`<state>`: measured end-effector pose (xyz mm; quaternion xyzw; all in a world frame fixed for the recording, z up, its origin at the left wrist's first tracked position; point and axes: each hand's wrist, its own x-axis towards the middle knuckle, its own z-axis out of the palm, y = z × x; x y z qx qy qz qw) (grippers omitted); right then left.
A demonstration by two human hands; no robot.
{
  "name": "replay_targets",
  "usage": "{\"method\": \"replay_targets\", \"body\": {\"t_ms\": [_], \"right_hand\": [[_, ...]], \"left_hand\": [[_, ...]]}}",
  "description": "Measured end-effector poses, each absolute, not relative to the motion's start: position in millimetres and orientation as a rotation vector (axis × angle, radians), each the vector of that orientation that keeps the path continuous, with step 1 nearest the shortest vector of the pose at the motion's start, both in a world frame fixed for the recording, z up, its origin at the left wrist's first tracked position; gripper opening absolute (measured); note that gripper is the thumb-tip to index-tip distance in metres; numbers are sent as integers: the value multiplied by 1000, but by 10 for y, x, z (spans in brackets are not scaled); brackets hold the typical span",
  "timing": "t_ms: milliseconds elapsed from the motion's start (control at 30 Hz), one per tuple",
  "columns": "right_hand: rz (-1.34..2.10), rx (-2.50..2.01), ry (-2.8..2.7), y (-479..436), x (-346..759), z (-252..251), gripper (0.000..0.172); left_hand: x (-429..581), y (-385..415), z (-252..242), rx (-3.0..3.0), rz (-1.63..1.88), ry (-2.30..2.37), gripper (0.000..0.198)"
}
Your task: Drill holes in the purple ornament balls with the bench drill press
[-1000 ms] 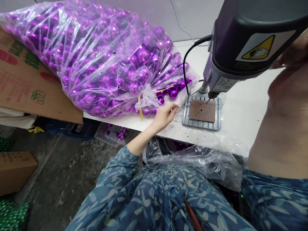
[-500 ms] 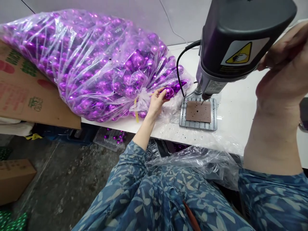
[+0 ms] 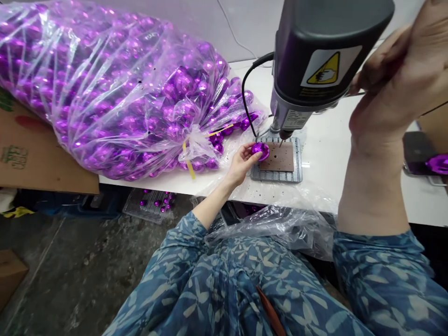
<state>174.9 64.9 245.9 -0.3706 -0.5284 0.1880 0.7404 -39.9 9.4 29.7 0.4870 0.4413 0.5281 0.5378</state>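
Observation:
My left hand [image 3: 242, 163] pinches a shiny purple faceted ball ornament [image 3: 261, 151] between thumb and fingers. The ball is over the left part of a brown board [image 3: 285, 161], which lies on the grey slotted base [image 3: 276, 177] of a small drill press [image 3: 308, 51]. Its thin drill bit [image 3: 281, 143] points down above the board, to the right of the ball. Raised at the right side of the machine, my right hand [image 3: 388, 70] is closed around the drill press lever [image 3: 355, 94], most of which is hidden by the hand.
A big clear bag [image 3: 115, 93] full of purple balls, tied with yellow strips, fills the left of the white table [image 3: 318, 186]. Loose balls [image 3: 217, 140] lie beside its knot. A cardboard box [image 3: 45, 154] is under the bag. Plastic film [image 3: 280, 224] hangs over the front edge.
My left hand has carried the purple ball right and toward me, from beside the bag to over the board. My right hand stays at the lever. The view has shifted to the right.

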Motion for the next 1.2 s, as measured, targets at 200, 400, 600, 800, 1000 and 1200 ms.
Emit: {"method": "replay_targets", "body": {"t_ms": [200, 400, 600, 800, 1000, 1200], "right_hand": [[409, -686, -1204, 621, 1739, 2484, 63], [427, -653, -1188, 598, 1736, 2492, 73], [423, -659, -1184, 602, 1747, 2485, 74], [430, -634, -1182, 603, 1746, 2483, 74], [480, -561, -1192, 599, 1755, 2490, 74], [432, -549, -1157, 449, 1713, 2359, 81]], "left_hand": [[-178, 291, 183, 1236, 1203, 1100, 57], [-84, 334, 152, 1326, 1192, 1178, 55], [-45, 342, 99, 1510, 1199, 1265, 54], [58, 299, 54, 1782, 1234, 1254, 56], [81, 279, 32, 1809, 1250, 1240, 57], [99, 228, 139, 1803, 1129, 1369, 55]]}}
